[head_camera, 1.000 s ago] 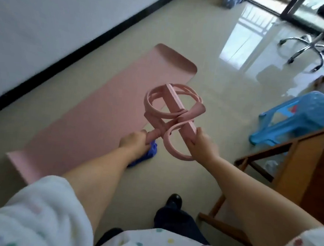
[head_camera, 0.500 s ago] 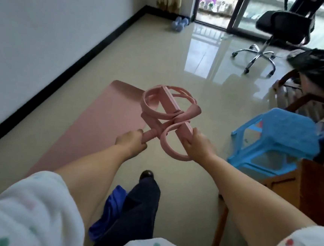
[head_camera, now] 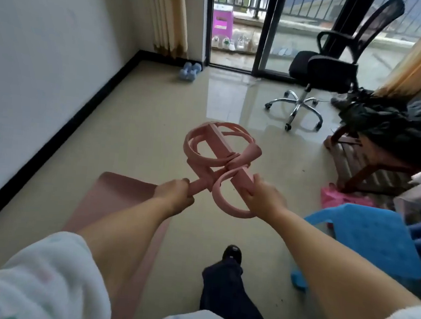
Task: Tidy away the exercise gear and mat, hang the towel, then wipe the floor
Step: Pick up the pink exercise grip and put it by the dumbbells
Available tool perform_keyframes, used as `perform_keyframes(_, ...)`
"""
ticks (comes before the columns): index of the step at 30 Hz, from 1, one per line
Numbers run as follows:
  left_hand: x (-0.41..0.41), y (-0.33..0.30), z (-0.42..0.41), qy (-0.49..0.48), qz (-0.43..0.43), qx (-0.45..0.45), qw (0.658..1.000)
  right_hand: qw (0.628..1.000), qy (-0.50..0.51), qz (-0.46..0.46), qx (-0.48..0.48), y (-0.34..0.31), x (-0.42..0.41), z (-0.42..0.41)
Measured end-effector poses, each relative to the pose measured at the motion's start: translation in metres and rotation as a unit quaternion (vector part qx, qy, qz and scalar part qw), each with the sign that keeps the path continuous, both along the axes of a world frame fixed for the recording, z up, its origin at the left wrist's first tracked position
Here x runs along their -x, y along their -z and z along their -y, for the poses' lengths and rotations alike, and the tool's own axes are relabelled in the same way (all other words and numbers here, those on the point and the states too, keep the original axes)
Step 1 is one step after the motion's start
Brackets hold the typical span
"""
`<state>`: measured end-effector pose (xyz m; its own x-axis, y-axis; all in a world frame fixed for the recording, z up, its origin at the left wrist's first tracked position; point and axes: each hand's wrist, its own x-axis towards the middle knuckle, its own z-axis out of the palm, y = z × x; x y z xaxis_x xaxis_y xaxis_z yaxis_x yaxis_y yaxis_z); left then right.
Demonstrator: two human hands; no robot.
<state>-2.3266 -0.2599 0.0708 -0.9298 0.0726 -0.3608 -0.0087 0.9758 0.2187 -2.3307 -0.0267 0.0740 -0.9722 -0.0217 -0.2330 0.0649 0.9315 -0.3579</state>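
From the head camera, both bare arms reach forward and hold a pink pedal resistance puller [head_camera: 219, 157] up in the air above the floor, well clear of it. The left hand [head_camera: 173, 194] is wrapped around a pink bar end at the puller's lower left, its fingers curled fully round it. The right hand [head_camera: 264, 199] grips the other flat pink bar at the lower right, fingers curled over its edge, just beside a round pink loop that hangs below the bars. The bars cross in an X, and more pink loops and bands bunch together at the far end. The pink mat [head_camera: 121, 202] lies flat on the beige tiled floor [head_camera: 141, 117] below and left of the hands, its rounded far corner showing past the left forearm, the rest partly hidden by the arm. In the far corner by the wall, pale blue dumbbells [head_camera: 189, 71] sit on the floor near a curtain. A black office chair [head_camera: 327, 67] stands before the sliding glass door. A blue plastic stool [head_camera: 370, 237] is at the right, just beyond the right forearm, with a wooden chair [head_camera: 362, 160] heaped with dark clothes behind it. A dark trouser leg and black shoe [head_camera: 233, 254] step forward at the bottom centre.
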Motion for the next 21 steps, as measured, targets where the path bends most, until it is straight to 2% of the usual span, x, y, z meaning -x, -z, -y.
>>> perform_keyframes(10, 0.266, 0.002, -0.019, -0.087, -0.003, -0.01, 0.996, 0.997, -0.05, 0.038, 0.04, 0.0, 0.299, -0.01)
perform_keyframes(21, 0.522, 0.018, 0.084, -0.164, 0.016, 0.002, 0.986, 0.985, -0.16, 0.062, 0.019, 0.007, 0.593, 0.101)
